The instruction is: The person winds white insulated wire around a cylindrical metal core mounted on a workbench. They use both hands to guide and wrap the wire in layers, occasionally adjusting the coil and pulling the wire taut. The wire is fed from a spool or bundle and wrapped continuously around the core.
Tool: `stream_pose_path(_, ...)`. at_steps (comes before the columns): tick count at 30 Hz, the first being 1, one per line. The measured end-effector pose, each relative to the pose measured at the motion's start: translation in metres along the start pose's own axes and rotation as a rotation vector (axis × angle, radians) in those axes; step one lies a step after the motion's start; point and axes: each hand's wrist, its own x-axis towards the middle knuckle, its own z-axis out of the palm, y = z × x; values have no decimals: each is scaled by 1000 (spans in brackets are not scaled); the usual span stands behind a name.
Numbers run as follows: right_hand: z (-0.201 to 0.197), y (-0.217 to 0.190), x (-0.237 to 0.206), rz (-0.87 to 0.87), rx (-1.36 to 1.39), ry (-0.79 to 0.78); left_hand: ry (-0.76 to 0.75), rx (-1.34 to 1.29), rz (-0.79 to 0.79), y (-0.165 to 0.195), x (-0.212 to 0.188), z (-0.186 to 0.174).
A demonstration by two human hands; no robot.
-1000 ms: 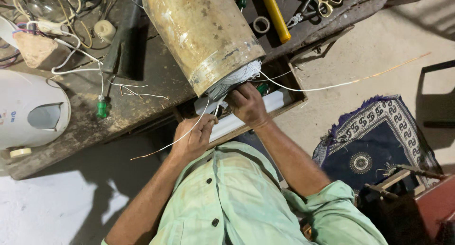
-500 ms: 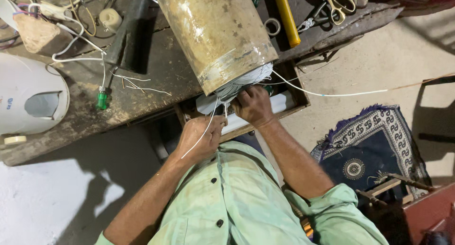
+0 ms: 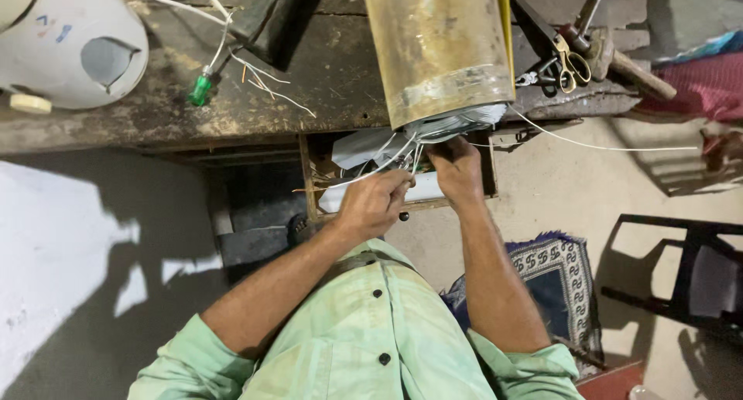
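The metal cylinder (image 3: 437, 48) lies on the worktop (image 3: 325, 82) with its open lower end jutting over the front edge, above an open drawer (image 3: 387, 175). White wires (image 3: 457, 123) bunch at that end, and one long wire trails right over the floor.

The left hand (image 3: 373, 202) is closed around thin white wires just below the cylinder's mouth, with a small dark tool tip showing under its fingers. The right hand (image 3: 457, 168) reaches up to the wire bundle at the rim, its fingers curled into the wires; what exactly it grips cannot be told.

Against half a second ago, the left hand has risen from the lap to the drawer front and now sits beside the right hand, closer to the cylinder. The right hand stays at the rim. The view has swung, so the cylinder now stands nearly straight up the picture.

On the worktop left of the cylinder lie a green-handled screwdriver (image 3: 200, 89) among loose wires and a white appliance (image 3: 73, 48) at the left edge. Scissors (image 3: 571, 63) and a hammer (image 3: 619, 55) lie at the right end. A patterned mat (image 3: 561, 288) lies on the floor by a dark chair (image 3: 689, 268).
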Motion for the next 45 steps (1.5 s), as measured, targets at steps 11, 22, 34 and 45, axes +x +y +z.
stream_pose_path(11, 2, -36, -13, 301, 132, 70, -12, 143, 8, -16, 19, 19)
stream_pose_path(22, -41, -29, -1, 18, -148, -73, 172, 22, 118, 0, 25, 50)
stream_pose_path(34, -96, -62, 28, -364, -632, -364, 817, -144, -124, 29, 74, 128)
stream_pose_path(45, -113, -75, 48, -411, -755, -527, 1006, -219, -8, 39, 92, 152)
